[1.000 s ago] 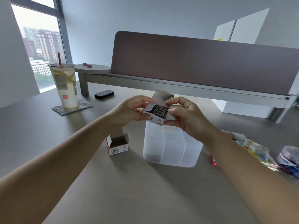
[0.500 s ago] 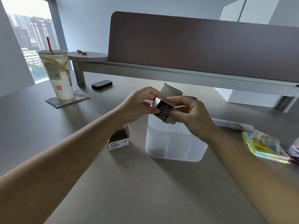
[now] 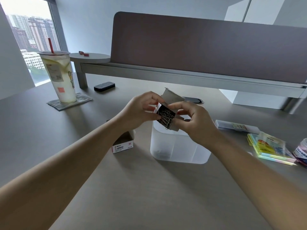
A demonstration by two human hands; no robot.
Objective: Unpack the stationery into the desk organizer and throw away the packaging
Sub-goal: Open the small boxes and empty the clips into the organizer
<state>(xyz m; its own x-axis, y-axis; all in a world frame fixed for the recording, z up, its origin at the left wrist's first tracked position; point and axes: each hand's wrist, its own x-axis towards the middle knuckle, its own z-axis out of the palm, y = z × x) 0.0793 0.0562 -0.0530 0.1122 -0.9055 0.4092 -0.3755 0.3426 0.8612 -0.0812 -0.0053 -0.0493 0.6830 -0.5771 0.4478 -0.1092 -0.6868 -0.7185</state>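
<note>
A small cardboard box of paper clips is held between both hands, its flap up and its open mouth tipped toward me above the frosted plastic desk organizer. Metal clips show inside, and some hang out over the box's lower edge. My left hand pinches the box's left end. My right hand grips its right side, fingers curled around it. A second paper clip box stands open on the desk left of the organizer.
A tall iced drink on a coaster stands far left, with a black eraser-like block behind it. At right lie a clear slim case, packs of coloured sticky notes and a tape roll. A desk partition runs along the back.
The box has been tilted further, its opening now turned down toward the organizer, and clips have begun sliding out over its edge. My view has shifted slightly.
</note>
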